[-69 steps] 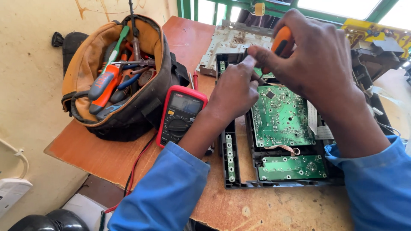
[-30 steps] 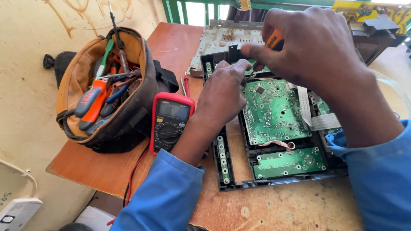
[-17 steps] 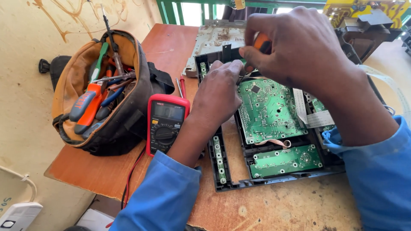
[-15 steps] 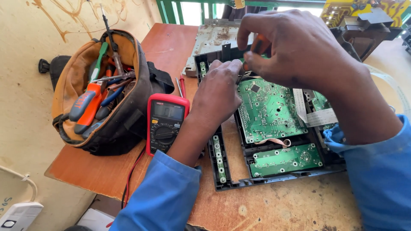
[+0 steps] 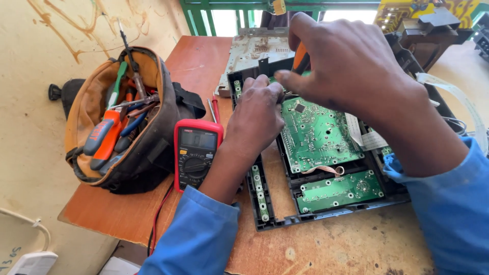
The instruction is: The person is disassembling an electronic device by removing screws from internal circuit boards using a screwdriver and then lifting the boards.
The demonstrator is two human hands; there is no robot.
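An orange-handled screwdriver (image 5: 300, 56) is gripped in the right hand (image 5: 351, 66), fingers closed round the handle, its tip hidden behind the left hand (image 5: 257, 109), so the exact point of contact cannot be told. The left hand is pressed, fingers curled, on the top edge of the green board (image 5: 316, 135), apparently to steady it. The board is seated in a dark chassis (image 5: 275, 216) on the table (image 5: 127, 214). At 9 o'clock from the board a red multimeter (image 5: 196, 153) is laid face up, within reach; further toward 9 o'clock a tool bag (image 5: 122, 122) is left open, handles upward
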